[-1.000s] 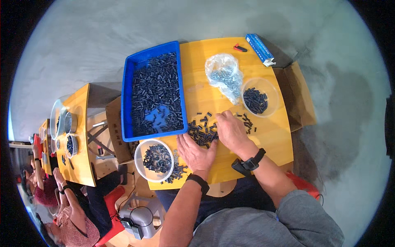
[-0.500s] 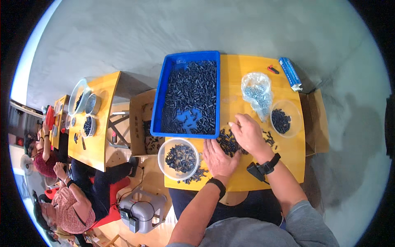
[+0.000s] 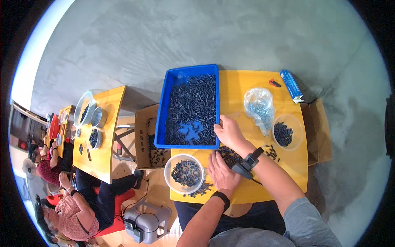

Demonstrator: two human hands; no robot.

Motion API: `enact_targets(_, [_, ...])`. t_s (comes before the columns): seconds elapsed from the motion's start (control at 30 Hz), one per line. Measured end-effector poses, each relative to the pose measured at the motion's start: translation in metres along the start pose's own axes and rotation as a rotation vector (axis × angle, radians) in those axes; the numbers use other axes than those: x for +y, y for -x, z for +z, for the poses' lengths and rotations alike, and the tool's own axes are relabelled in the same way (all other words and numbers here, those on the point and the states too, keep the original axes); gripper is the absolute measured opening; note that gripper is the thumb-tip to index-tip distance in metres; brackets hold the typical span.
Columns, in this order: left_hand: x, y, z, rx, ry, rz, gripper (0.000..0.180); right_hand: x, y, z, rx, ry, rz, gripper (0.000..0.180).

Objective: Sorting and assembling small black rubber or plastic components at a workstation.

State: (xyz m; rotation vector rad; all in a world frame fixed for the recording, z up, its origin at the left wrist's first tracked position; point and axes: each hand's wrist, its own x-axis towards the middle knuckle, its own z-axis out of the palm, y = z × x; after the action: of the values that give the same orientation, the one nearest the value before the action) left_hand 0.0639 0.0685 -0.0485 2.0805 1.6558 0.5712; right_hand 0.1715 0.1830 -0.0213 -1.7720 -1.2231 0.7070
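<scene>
A large blue tray (image 3: 219,108) full of short black tube-like pieces (image 3: 191,103) lies on the yellow table (image 3: 242,80). At its right rim, near the front corner, my right hand (image 3: 230,133) is closed with its fingers on the edge. My left hand (image 3: 224,175) rests flat on the tabletop, fingers stretched forward, just below the tray's front edge. Beside it, partly hidden by my right wrist, is a loose pile of the black pieces (image 3: 228,155). A white round tub (image 3: 167,178) with more pieces stands left of my left hand.
On the right are a clear bag of small shiny parts (image 3: 259,105), a clear tub (image 3: 297,142) of black pieces, a red-and-black tool (image 3: 274,83) and a blue box (image 3: 291,86). Cardboard boxes (image 3: 142,140) flank the table. People sit at other tables (image 3: 98,152) on the left.
My right hand has gone from above the loose pile to the tray's right rim. My left hand stays on the table by the pile. The whole view has shifted slightly.
</scene>
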Motion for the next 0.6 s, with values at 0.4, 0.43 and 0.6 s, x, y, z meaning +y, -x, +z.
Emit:
enact_targets(0.4, [0.000,-0.003,0.001,0.041,-0.004,-0.024,0.089,0.001,-0.015,0.001,-0.034,-0.027,0.064,0.023])
enact_targets(0.43, [0.001,-0.003,0.001,0.035,0.001,-0.022,0.089,-0.002,-0.011,-0.009,-0.031,-0.023,0.069,0.023])
enact_targets(0.6, [0.006,-0.001,-0.002,0.000,0.014,-0.016,0.092,0.010,0.025,-0.053,0.036,-0.054,-0.091,0.013])
